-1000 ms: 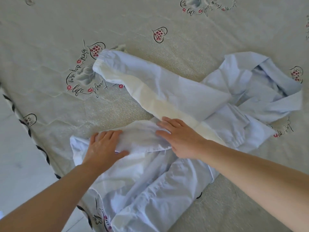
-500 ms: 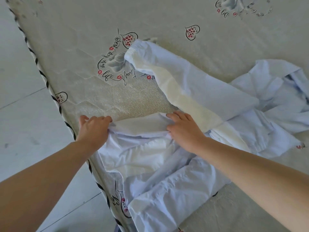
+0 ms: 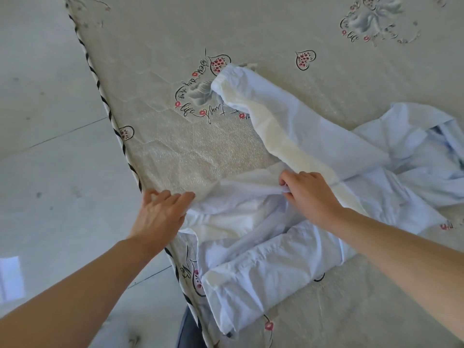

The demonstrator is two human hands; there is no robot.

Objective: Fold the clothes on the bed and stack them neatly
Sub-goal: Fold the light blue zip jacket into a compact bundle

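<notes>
A pale blue shirt (image 3: 288, 247) lies rumpled on the bed (image 3: 251, 33), close to the bed's near left edge, and part of it hangs over that edge. One long sleeve (image 3: 288, 121) reaches far and left across the bed cover, and its cuff lies on a printed flower with curly writing. The right side of the shirt is bunched in folds and runs off the right side of the picture, so its end cannot be seen. The right hand (image 3: 308, 194) sits in the middle of the shirt, with its fingers (image 3: 288, 179) curled and pinching a fold of cloth. The left hand (image 3: 160, 212) rests at the left edge of the shirt, right by the striped border of the bed. Its fingers are nearly straight and close together, touching the cloth. The cloth hides the fingertips of both hands a little. On the left is a pale floor (image 3: 50, 121). Something dark blue (image 3: 188, 330) peeks out at the near edge, too cut off to tell what it is.
</notes>
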